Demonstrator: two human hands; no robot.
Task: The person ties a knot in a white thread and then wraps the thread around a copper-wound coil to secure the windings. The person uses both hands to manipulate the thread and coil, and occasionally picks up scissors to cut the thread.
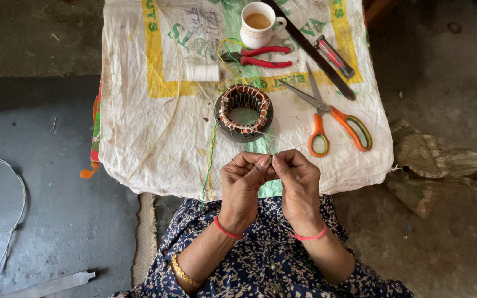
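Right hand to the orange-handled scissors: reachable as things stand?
Probably yes. The orange-handled scissors lie flat on the white woven sack, just beyond the right hand, nothing between. But its fingertips are pinching something thin, so it isn't free.

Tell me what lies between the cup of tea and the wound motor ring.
In the head view, red-handled pliers with yellow and green wires lie between the cup and the motor ring.

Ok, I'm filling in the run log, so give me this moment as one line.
left hand and right hand: fingertips pinching thin wire together | round copper-wound motor stator: on white woven sack, untouched | orange-handled scissors: lying idle
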